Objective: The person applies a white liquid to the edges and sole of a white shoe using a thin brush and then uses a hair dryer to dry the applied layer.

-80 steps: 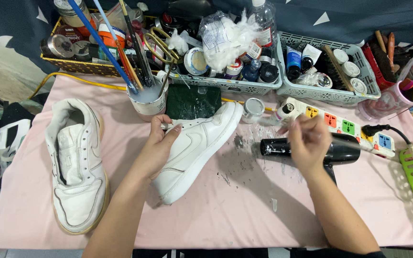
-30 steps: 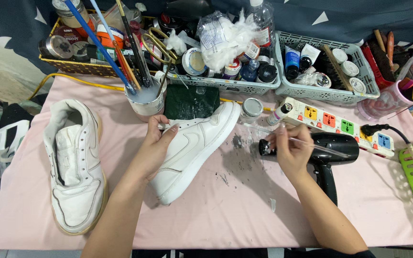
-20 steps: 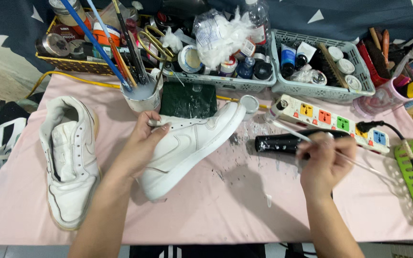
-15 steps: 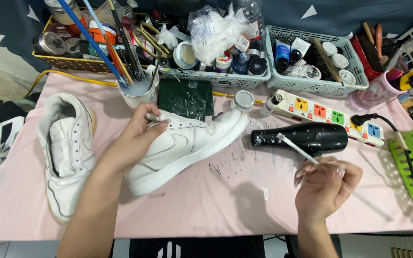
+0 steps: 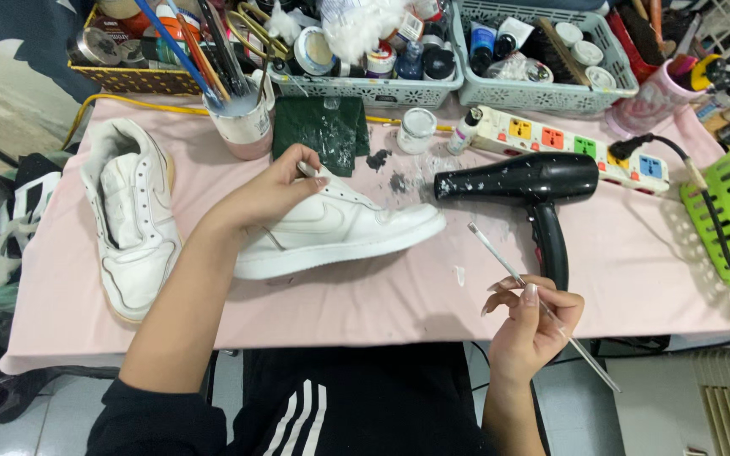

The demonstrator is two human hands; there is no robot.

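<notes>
Left hand clamps the heel collar of the white sneaker, lying mid-table on the pink cloth; the hand hides the collar. Right hand pinches a thin brush at the table edge; bristle end too fine to resolve.

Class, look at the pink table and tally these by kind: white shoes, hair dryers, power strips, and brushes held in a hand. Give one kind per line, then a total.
White shoes: 2, one under the left hand at, one lying apart at
Hair dryers: 1
Power strips: 1
Brushes held: 1 thin brush in the right hand
Total: 5
</notes>
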